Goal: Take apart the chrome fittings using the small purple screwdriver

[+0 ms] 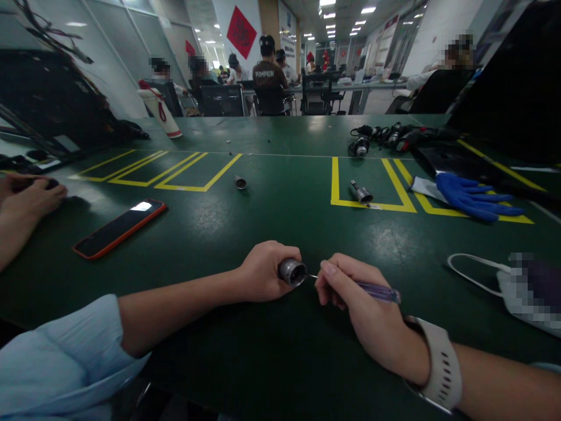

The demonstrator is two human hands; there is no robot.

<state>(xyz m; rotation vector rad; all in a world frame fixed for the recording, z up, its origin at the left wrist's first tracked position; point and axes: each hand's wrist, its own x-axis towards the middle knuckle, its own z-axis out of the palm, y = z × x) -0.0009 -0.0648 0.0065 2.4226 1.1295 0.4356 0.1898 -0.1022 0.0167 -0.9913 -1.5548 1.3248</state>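
My left hand [266, 272] is wrapped round a short metal cylinder [293, 272] with an open, hollow end facing right. Pinched in my right hand [355, 292] is a screwdriver with a translucent purple handle [380, 292]. Its thin shaft points left, the tip close to the cylinder's rim; I cannot tell whether they touch. Further back on the green table lies a small metal cup-shaped part [241, 182]. A metal part with a narrow stem [362, 192] rests inside a yellow taped outline to the right.
An orange-cased phone [120, 229] lies at left, near a co-worker's hands [30, 202]. On the right are a blue glove [475, 197], a face mask [526, 292] and a cluster of dark cabled parts [385, 137]. A white bottle-like container [161, 111] stands at back left.
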